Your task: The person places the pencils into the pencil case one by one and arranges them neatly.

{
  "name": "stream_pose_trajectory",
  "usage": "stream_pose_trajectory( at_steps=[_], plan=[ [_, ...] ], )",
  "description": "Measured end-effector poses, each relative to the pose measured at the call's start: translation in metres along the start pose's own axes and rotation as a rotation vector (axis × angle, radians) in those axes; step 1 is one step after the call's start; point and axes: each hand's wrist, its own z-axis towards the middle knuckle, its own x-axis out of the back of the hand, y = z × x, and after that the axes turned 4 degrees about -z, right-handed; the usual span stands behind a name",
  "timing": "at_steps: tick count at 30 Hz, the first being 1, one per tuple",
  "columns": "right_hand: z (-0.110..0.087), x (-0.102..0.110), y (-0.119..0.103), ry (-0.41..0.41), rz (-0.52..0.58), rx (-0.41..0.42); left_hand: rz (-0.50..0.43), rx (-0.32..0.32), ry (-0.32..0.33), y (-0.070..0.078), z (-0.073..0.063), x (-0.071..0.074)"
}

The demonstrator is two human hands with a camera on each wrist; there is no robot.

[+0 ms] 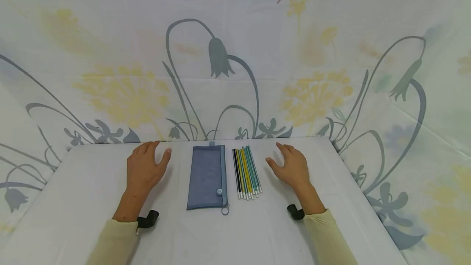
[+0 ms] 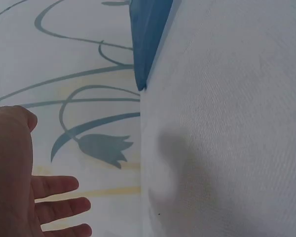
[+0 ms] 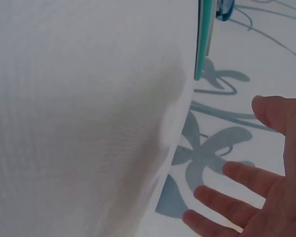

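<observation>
A blue-grey zippered pencil pouch (image 1: 206,177) lies flat on the white table, a small ring (image 1: 225,209) at its lower right corner. Beside it, to the right, several pencils (image 1: 247,173) in black, yellow and teal lie side by side, their white ends toward the person. My left hand (image 1: 145,167) is left of the pouch, fingers spread and holding nothing. On the other side, my right hand (image 1: 292,166) hovers right of the pencils with thumb and fingers apart. In the left wrist view the pouch (image 2: 149,39) shows at the top; the right wrist view catches a teal pencil (image 3: 203,42).
The white table (image 1: 265,236) ends at a back edge against a flower-patterned cloth (image 1: 235,93). Black wrist straps (image 1: 148,219) with small mounts sit at both wrists, below light sleeves (image 1: 114,240).
</observation>
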Motion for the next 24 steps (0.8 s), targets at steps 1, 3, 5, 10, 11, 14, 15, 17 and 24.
stream_pose_trajectory(
  at_steps=[1, 3, 5, 10, 11, 14, 15, 17, 24],
  plan=[
    [0.000, 0.000, -0.001, 0.000, 0.001, 0.000, -0.004, -0.006, 0.002, 0.001, 0.000, -0.001],
    [-0.001, 0.000, -0.003, -0.001, 0.002, 0.002, -0.010, -0.019, 0.002, 0.005, -0.001, -0.004],
    [-0.001, -0.001, -0.005, -0.001, 0.007, -0.002, -0.018, -0.027, -0.004, 0.009, -0.002, -0.006],
    [0.000, -0.001, -0.010, -0.004, 0.015, -0.025, -0.026, -0.031, -0.050, 0.021, -0.003, -0.014],
    [0.000, -0.001, -0.011, -0.009, 0.016, -0.030, -0.024, -0.033, -0.061, 0.023, -0.004, -0.016],
    [0.001, -0.002, -0.012, -0.027, 0.019, -0.043, -0.022, -0.039, -0.090, 0.030, -0.005, -0.020],
    [0.001, -0.002, -0.013, -0.031, 0.019, -0.046, -0.022, -0.042, -0.099, 0.033, -0.006, -0.021],
    [0.002, -0.002, -0.014, -0.039, 0.021, -0.049, -0.028, -0.045, -0.118, 0.037, -0.007, -0.023],
    [0.006, -0.002, -0.020, -0.065, 0.043, -0.052, -0.051, -0.049, -0.163, 0.051, -0.008, -0.032]
  ],
)
